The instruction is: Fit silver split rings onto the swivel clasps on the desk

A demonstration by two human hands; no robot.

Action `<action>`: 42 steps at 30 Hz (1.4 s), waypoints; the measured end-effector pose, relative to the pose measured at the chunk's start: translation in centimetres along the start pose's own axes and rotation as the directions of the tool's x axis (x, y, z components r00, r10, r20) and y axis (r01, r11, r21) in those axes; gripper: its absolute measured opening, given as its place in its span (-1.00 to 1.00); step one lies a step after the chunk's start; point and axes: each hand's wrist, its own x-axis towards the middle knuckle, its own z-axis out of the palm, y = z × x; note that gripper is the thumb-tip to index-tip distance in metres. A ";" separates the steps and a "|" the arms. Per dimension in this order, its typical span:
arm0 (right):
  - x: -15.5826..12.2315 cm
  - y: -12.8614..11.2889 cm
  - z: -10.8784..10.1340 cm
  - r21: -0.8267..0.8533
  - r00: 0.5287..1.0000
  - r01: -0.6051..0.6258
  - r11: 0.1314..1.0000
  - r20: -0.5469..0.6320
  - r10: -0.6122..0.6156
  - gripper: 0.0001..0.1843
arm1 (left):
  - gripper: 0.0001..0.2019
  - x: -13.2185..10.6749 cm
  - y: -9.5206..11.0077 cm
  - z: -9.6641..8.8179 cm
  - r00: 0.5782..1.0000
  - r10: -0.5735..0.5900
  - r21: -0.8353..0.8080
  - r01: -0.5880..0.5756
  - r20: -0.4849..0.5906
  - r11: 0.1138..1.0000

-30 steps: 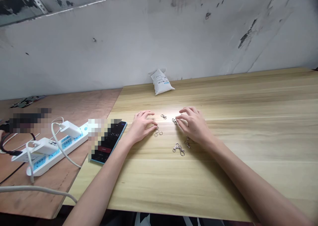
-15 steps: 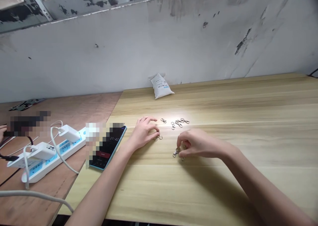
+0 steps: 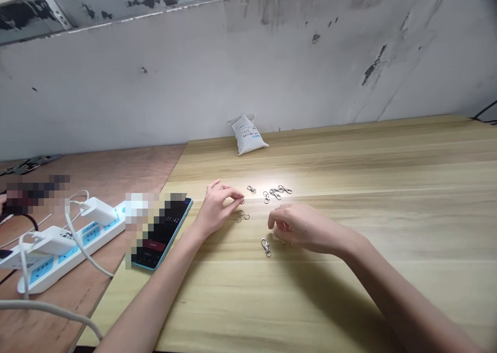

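Left hand [image 3: 216,208] loosely curled, fingertips just beside small split rings [image 3: 242,216]; right hand [image 3: 297,227] cupped low over the worktop [image 3: 349,156], any pinch hidden behind its fingers. Swivel clasps [image 3: 275,193] in a loose cluster ahead, one lobster clasp [image 3: 266,248] alone near the right hand. Risk: a stray knuckle scattering the light rings toward the phone [image 3: 163,244]. On its screen, 21:42; on the white bag [image 3: 244,138], a barcode label [image 3: 250,134], small print unreadable.
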 end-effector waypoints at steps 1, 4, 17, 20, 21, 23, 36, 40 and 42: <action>-0.1 0.0 -0.2 0.006 1.000 -0.002 1.000 0.009 0.002 -0.89 | -0.90 0.0 0.0 0.0 1.000 0.001 -0.004 -0.001 0.006 1.000; -0.4 -0.2 -0.4 -0.013 0.999 -0.022 1.000 0.033 0.022 -0.96 | -0.86 0.0 0.1 0.0 0.999 0.003 -0.026 -0.002 0.037 1.000; 2.8 -0.5 3.4 0.417 0.915 -0.044 0.908 -0.347 0.204 -0.69 | -0.89 0.0 2.0 0.1 0.991 -0.127 -0.373 0.102 -0.043 0.922; 3.2 -0.3 3.5 0.517 0.909 0.044 0.855 -0.376 0.181 -0.73 | -0.91 -0.1 2.1 0.3 0.994 -0.109 -0.407 0.097 -0.006 0.908; 3.3 -0.2 3.5 0.539 0.906 0.064 0.840 -0.384 0.177 -0.72 | -0.91 -0.1 2.1 0.3 0.995 -0.100 -0.414 0.091 0.001 0.906; 3.3 -0.2 3.3 0.568 0.900 0.091 0.818 -0.399 0.177 -0.72 | -0.91 -0.1 2.2 0.3 0.996 -0.086 -0.428 0.082 0.010 0.900; 3.4 -0.2 3.0 0.603 0.884 0.151 0.783 -0.436 0.166 -0.73 | -0.86 0.0 2.2 -0.1 0.980 -0.169 -0.468 0.200 0.107 0.861; 3.5 0.0 3.3 0.560 0.845 0.159 0.813 -0.503 0.181 -0.77 | -0.89 0.0 2.3 0.0 0.988 -0.142 -0.387 0.153 0.059 0.909; 3.5 0.1 3.6 0.493 0.815 0.173 0.853 -0.558 0.158 -0.79 | -0.91 0.0 2.4 0.1 0.990 -0.136 -0.365 0.143 0.045 0.920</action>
